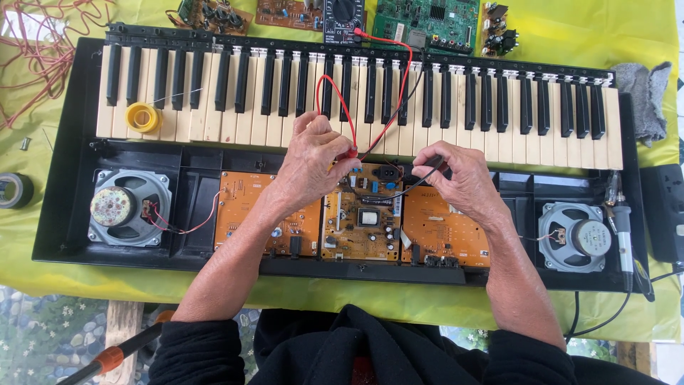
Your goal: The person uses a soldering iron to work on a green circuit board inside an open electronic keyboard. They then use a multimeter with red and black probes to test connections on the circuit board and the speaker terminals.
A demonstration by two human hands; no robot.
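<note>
Head view shows the left hand (313, 160) pinching a red probe (347, 152) and the right hand (459, 178) pinching a black probe (427, 170), both over the orange circuit board (360, 214) inside the opened keyboard (356, 93).

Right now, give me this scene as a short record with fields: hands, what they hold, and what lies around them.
left hand: holds red probe over the middle circuit board
right hand: holds black probe at the same board
base: opened keyboard on yellow cloth
speakers: one at each end
on keys: yellow tape roll
far edge: black meter, loose boards
right side: grey rag
</note>
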